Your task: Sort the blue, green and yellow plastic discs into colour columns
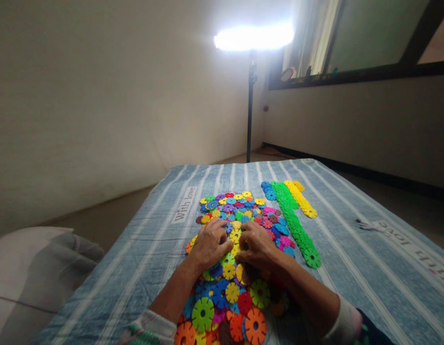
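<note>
A large pile of colourful notched plastic discs [222, 292] covers the middle of the cloth. Between my hands a line of overlapping yellow discs [235, 235] runs away from me. On its left side lies my left hand [210, 243], fingers bent over the discs and the thumb held apart, reaching toward the yellow line. From the right, my right hand [257, 243] curls its fingers against the same line. Its fingertips are partly hidden, so what is in them does not show clearly. A bright green disc [228, 259] sits just below both thumbs.
Right of the pile lie overlapping rows of discs: a long green row [295, 223], a yellow row [301, 200] and a short blue row [268, 190]. A striped blue cloth [135, 268] spreads underneath. Beyond its far edge stands a lit lamp [250, 96].
</note>
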{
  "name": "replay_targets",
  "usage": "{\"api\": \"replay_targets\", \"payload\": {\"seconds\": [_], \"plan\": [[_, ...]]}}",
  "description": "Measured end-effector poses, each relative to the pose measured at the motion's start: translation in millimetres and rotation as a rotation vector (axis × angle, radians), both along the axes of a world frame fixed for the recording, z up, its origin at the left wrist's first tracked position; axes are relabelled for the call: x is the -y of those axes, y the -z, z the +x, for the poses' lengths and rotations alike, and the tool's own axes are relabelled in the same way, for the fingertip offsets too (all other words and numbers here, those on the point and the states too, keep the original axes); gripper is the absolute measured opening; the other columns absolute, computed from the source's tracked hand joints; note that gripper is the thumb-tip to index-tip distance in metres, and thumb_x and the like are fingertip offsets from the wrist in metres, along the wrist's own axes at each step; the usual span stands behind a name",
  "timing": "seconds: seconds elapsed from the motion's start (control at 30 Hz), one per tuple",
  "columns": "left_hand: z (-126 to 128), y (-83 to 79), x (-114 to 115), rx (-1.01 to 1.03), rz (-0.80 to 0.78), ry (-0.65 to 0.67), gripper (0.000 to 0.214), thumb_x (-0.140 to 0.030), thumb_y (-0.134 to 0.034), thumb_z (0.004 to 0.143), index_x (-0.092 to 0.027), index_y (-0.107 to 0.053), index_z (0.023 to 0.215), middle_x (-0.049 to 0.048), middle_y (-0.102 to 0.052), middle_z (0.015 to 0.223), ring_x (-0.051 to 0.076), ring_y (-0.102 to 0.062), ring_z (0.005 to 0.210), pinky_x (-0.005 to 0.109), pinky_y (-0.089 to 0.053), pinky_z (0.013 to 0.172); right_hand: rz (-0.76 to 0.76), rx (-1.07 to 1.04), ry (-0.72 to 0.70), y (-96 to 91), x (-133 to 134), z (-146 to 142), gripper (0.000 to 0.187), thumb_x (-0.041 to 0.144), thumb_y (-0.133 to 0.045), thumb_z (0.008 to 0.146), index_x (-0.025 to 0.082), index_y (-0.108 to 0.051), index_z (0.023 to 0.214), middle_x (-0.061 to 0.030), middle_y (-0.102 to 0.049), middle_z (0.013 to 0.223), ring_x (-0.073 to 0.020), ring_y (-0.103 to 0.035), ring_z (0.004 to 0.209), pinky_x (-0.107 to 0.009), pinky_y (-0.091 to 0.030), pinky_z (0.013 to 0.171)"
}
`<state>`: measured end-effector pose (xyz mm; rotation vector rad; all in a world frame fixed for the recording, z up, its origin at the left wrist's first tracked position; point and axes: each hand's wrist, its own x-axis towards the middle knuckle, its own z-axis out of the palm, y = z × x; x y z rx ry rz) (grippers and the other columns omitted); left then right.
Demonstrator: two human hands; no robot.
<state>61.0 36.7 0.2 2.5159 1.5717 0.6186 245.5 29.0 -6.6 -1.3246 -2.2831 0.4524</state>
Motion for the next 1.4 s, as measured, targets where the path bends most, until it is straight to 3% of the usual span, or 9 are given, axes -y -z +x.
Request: {"api": "replay_targets", "payload": {"seconds": [0.37,0.57,0.8,1.4], "plan": [[0,-5.7,0,-0.005,-0.035,0.003,0.014,-0.019,-0.062,0.069,-0.020,-0.054,0.057,0.0081,-0.062,0.124,0.028,-0.048,0.123,0.045,-0.036,0.106,-0.083,-0.141,0.000,-0.6,-4,4,0.023,0.023,-0.083,0.056,0.018,-0.062,0.063,-0.0013,-0.058,0.089,-0.0173,-0.053,0.088,-0.026,-0.041,0.073],[-2,-2.8,-2,-0.017,-0.038,0.011,0.011,-0.019,-0.060,0.069,-0.019,-0.056,0.059,0.0095,-0.061,0.125,0.029,-0.047,0.125,0.047,-0.034,0.107,-0.107,-0.336,0.081,-12.0,-9,12,0.017,0.008,-0.072,0.061,0.017,-0.057,0.058,0.0002,-0.059,0.078,-0.0147,-0.054,0.080,-0.024,-0.041,0.072],[-1,-4.7,0,-0.011,-0.026,0.028,0.006,-0.018,-0.057,0.071,-0.019,-0.062,0.068,0.0100,-0.062,0.122,0.029,-0.048,0.123,0.047,-0.034,0.108,-0.205,-0.504,0.153,-19.7,-12,16,0.014,0.015,-0.065,0.068,0.018,-0.055,0.059,0.0044,-0.054,0.059,-0.0103,-0.049,0.057,-0.021,-0.035,0.055],[2,-4.5,-3,-0.098,-0.009,0.038,0.020,-0.028,-0.056,0.080,-0.021,-0.067,0.096,0.0097,-0.058,0.122,0.027,-0.048,0.118,0.047,-0.035,0.104,-0.145,-0.447,0.159,-7.3,-12,9,0.014,0.005,-0.057,0.065,0.017,-0.057,0.059,0.0039,-0.054,0.059,-0.0098,-0.049,0.057,-0.019,-0.034,0.055]]}}
